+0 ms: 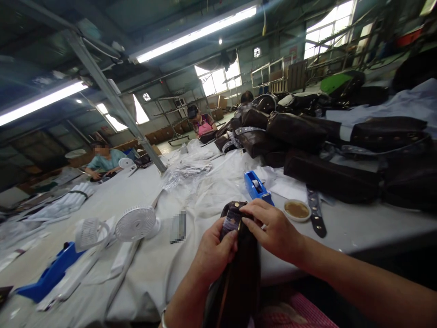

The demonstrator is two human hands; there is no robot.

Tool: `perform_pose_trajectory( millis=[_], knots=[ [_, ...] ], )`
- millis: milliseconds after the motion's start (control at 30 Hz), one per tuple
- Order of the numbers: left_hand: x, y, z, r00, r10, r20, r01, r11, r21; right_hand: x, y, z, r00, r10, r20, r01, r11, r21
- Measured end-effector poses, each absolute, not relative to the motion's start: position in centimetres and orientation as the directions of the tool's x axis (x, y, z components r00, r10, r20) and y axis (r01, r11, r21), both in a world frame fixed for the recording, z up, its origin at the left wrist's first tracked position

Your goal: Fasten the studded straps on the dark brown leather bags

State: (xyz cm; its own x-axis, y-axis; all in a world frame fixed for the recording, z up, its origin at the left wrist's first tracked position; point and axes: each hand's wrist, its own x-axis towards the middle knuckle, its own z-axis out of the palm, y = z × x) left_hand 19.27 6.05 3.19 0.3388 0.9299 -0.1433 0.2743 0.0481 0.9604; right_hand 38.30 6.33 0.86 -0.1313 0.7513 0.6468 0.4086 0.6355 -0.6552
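Head view, taking the hands as the clock's centre: at nine o'clock a white fan (135, 223) stands on the pale surface (119, 191), perhaps set to blow on the worker. The left hand (216, 248) wraps one end of a dark brown bag (246, 264), thumb pressed on its shiny tab (232, 221), likely keeping it steady. The bag hangs toward six o'clock, at the near edge. The right hand (276, 228) pinches that same end beside a brass stud (236, 205), thumb and forefinger close together. A blue tape dispenser (256, 184) at one o'clock and a dish (297, 210) at three seem kept within reach.

Pixelation masks a small item at nine o'clock; the bag's bottom is cut off; what exactly lies beneath the right fingertips, I can't tell.
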Motion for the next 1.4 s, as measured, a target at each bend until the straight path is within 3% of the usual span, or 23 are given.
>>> perform_pose_trajectory(
  millis=[200, 567, 800, 900, 1067, 1200, 1400],
  knots=[
    [19.7, 5.7, 2.5, 0.347, 0.927, -0.144, 0.234, 0.063, 0.97, 37.7, 6.7, 0.4, -0.185, 0.704, 0.686, 0.44, 0.684, -0.582],
    [19.9, 5.1, 1.5, 0.325, 0.94, -0.105, 0.363, -0.021, 0.932, 38.5, 7.7, 0.4, -0.231, 0.795, 0.561, 0.483, 0.594, -0.644],
    [20.0, 5.3, 2.4, 0.351, 0.926, -0.14, 0.339, 0.014, 0.941, 38.8, 8.6, 0.6, -0.302, 0.815, 0.495, 0.462, 0.579, -0.671],
    [20.0, 5.5, 3.0, 0.373, 0.919, -0.128, 0.359, -0.016, 0.933, 38.6, 9.0, 0.7, -0.352, 0.777, 0.521, 0.495, 0.627, -0.602],
    [19.9, 5.6, 3.7, 0.371, 0.92, -0.126, 0.405, -0.039, 0.914, 38.9, 9.5, 1.4, -0.371, 0.71, 0.598, 0.668, 0.651, -0.359],
    [19.7, 5.7, 4.0, 0.37, 0.919, -0.138, 0.392, -0.02, 0.92, 39.7, 9.7, 2.3, -0.469, 0.614, 0.635, 0.542, 0.768, -0.342],
    [20.2, 5.8, 3.6, 0.315, 0.923, -0.219, 0.423, 0.07, 0.903, 37.8, 9.7, 1.8, -0.687, 0.463, 0.56, 0.408, 0.884, -0.23]
  ],
)
